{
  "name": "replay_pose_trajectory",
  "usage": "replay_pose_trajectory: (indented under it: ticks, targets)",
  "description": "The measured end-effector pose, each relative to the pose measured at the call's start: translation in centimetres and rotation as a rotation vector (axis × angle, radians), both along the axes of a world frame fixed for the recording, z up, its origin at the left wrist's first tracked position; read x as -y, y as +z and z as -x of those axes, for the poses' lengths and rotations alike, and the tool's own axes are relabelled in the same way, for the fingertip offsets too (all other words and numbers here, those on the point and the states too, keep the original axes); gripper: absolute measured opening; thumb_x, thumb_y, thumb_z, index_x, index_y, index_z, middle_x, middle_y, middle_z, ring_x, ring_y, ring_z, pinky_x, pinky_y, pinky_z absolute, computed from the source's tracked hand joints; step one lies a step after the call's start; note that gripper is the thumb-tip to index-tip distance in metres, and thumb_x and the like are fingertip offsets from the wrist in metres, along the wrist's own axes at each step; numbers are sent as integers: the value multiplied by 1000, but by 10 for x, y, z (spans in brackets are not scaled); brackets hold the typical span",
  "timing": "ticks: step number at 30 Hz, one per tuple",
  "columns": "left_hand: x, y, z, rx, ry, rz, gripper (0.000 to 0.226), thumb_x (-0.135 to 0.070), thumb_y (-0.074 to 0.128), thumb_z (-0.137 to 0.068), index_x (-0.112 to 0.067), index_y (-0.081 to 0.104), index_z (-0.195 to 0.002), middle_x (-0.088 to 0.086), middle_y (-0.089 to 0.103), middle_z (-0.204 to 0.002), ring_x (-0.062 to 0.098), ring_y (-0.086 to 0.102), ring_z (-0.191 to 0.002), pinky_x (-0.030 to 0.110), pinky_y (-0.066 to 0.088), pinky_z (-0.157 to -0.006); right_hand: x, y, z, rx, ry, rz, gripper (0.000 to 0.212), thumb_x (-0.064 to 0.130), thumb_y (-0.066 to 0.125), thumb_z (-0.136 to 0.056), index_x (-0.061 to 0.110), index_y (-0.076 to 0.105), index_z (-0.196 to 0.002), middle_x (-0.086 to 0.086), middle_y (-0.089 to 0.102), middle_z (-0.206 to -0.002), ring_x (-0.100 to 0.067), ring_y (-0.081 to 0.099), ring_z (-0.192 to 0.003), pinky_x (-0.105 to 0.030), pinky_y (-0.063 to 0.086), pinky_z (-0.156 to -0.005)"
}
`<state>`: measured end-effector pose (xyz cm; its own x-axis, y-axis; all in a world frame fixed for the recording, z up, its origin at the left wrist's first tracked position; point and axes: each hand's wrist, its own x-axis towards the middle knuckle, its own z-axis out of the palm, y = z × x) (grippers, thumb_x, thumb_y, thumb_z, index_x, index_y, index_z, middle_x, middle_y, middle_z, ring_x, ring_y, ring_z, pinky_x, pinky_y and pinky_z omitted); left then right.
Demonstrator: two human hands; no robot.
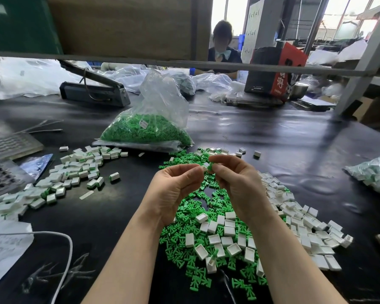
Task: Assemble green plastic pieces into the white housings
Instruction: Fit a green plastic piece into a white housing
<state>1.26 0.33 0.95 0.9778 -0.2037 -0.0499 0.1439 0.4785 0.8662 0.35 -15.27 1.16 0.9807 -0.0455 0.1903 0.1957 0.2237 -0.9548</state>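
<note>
While another worker sits bent over her own job across the way, the black table (272,137) in front of this person carries the whole story of the work. A clear bag of green pieces (145,130) sits unopened-looking in the middle, packed full, which I take to mean a long run remains. Left of it sprawls the finished pile (59,183), white blocks with green showing at one end, a fair heap but smaller than what waits. Nearer the person lies the loose green pieces (198,233) spread thick, with empty white housings (305,229) scattered over and to the right of them, many lying open side up. Above that mix both hands meet. The left hand (176,189) pinches a white housing (205,166) at its fingertips, and the right hand (237,178) pinches a green piece (211,167) touching it, so I judge one insert is going in right now; whether it is seated I cannot tell. By my reckoning less than half is done.
</note>
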Motion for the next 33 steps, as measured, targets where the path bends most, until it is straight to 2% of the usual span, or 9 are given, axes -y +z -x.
replay_pose_trajectory:
  ticks: [4,9,17,21,26,30,33]
  targets:
    - [-1,0,0,-15,-17,82,13,-5,74,-66,-8,78,-78,12,75,-85,17,73,-74,20,57,-63,0,-1,-1,20,-30,32,11,2,67,-87,12,70,-92,3,66,-73,-4,59,-62,-15,45,-56]
    - [1,1,0,-14,53,84,46,-6,82,-47,-6,67,-91,13,73,-85,21,72,-74,22,58,-64,-2,1,1,81,-65,31,9,-2,65,-88,6,69,-91,-1,70,-76,-1,63,-62,-11,46,-56]
    - [1,2,3,55,53,-23,31,-10,82,-53,-7,72,-82,13,74,-85,19,72,-75,20,57,-63,-4,1,2,152,-114,117,11,2,72,-83,9,71,-90,4,74,-78,-1,67,-70,-11,49,-61]
    - [1,3,4,67,80,-29,31,-13,83,-51,-8,74,-80,13,74,-84,18,72,-73,21,57,-62,-4,0,0,178,-129,151,11,2,72,-83,10,71,-90,0,75,-83,-10,71,-79,-17,53,-72]
    - [0,3,4,92,93,-54,30,-15,83,-51,-9,76,-80,12,74,-83,19,72,-73,21,57,-63,-5,0,0,203,-135,190,12,2,73,-82,13,72,-87,-2,75,-83,-13,71,-80,-21,55,-75]
    - [-1,3,4,159,131,-146,26,-21,84,-52,-15,78,-76,10,75,-80,20,71,-75,24,58,-68,-3,1,0,221,-104,264,13,1,74,-82,14,73,-85,-4,75,-83,-17,72,-81,-26,57,-78]
    - [-1,3,4,227,157,-238,20,-21,82,-58,-16,78,-77,10,75,-79,19,71,-74,24,57,-69,0,1,0,211,-84,299,8,2,74,-83,8,73,-89,-8,75,-84,-24,72,-83,-34,58,-81]
